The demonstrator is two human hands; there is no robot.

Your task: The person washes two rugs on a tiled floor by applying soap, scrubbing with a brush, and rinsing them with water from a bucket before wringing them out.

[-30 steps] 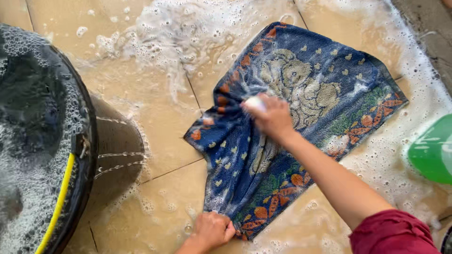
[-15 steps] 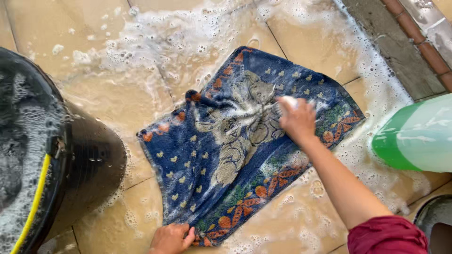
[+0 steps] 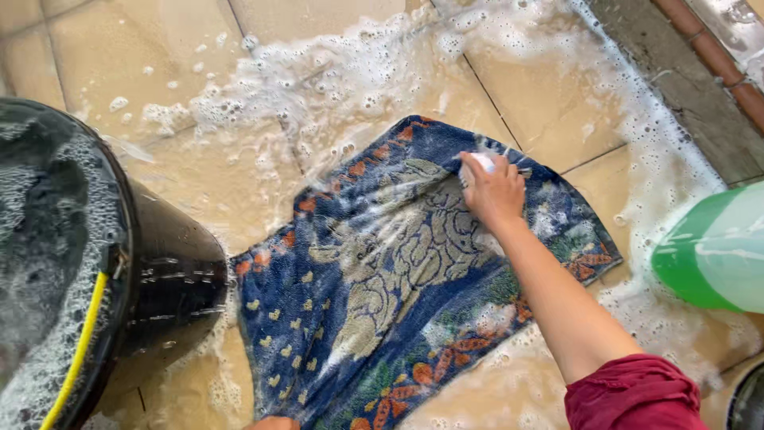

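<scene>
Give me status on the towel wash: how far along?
Done: towel lies spread flat, wet and soapy on the tile floor, suds around it. In hand: right hand presses a white soap bar near the far edge; left hand is at the near edge, barely in frame. Left: rinsing, since foam covers the cloth.

No label, sign or screen is seen. A rounded green plastic container (image 3: 712, 251) is seen at the right edge.
</scene>
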